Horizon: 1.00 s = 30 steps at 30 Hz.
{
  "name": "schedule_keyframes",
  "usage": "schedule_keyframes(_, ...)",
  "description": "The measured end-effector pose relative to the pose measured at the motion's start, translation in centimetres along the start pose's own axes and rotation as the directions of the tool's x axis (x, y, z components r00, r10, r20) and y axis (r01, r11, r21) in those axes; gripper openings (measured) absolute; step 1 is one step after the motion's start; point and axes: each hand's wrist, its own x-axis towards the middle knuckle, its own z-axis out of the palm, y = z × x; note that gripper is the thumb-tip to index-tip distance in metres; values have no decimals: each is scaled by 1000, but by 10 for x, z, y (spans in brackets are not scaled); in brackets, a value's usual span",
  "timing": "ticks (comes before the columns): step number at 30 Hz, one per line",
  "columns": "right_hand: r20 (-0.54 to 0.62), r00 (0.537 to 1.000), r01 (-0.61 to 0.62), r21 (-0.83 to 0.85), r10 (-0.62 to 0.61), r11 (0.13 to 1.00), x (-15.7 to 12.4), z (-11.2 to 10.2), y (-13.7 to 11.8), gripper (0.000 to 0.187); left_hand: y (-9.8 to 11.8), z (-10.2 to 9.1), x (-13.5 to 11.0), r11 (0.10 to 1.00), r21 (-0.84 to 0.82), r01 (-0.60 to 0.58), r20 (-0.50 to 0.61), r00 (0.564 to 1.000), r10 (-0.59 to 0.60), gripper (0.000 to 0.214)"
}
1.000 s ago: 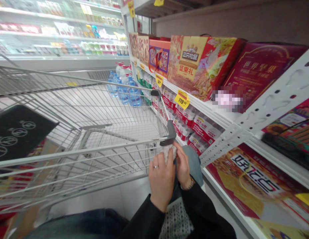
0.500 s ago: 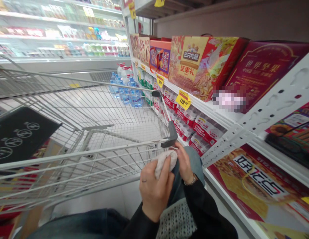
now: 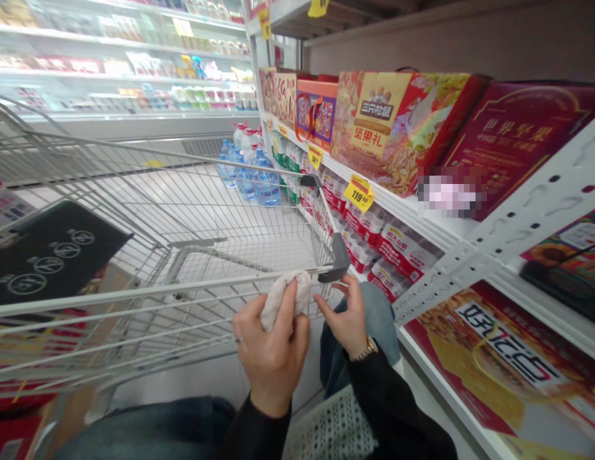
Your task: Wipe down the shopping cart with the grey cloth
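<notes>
My left hand (image 3: 271,348) is closed around a crumpled whitish cloth (image 3: 284,295) and presses it against the top rail of a wire shopping cart (image 3: 182,287). My right hand (image 3: 347,319), a watch on its wrist, sits just right of it under the cart's grey plastic corner cap (image 3: 338,265), fingers loosely curled with nothing in them. The cart basket holds nothing that I can see.
A white shelf unit (image 3: 470,249) on the right carries red gift boxes (image 3: 397,128), yellow price tags (image 3: 358,191) and packs of red-labelled goods (image 3: 397,249) below. Water bottles (image 3: 252,172) stand on the floor ahead. A refrigerated case (image 3: 110,83) runs along the back left.
My left hand has slid the cloth leftward along the cart's top rail, away from the corner cap. My right hand has let go of the cloth and stays near the corner.
</notes>
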Motion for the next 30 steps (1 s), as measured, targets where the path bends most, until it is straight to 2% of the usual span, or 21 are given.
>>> schedule_keyframes(7, 8, 1000, 17, -45, -16, 999, 2, 1, 1, 44, 1, 5, -5, 998, 39, -41, 71, 997, 38, 53)
schedule_keyframes(15, -27, 999, 29, -84, -31, 996, 0, 4, 3, 45, -18, -7, -3, 996, 62, 68, -58, 996, -65, 55)
schedule_keyframes(18, -60, 998, 21, -100, -27, 995, -2, 6, 3, 44, -11, -3, -6, 997, 60, 56, -26, 998, -54, 53)
schedule_keyframes(23, -11, 997, 76, -171, -79, 982, -1, 5, -4, 40, 1, 6, -8, 1000, 21, 17, 39, 999, -18, 50)
schedule_keyframes(30, -60, 994, 77, -166, -88, 983, 6, 2, -2, 34, -29, -11, -1, 991, 80, 110, -97, 990, -102, 55)
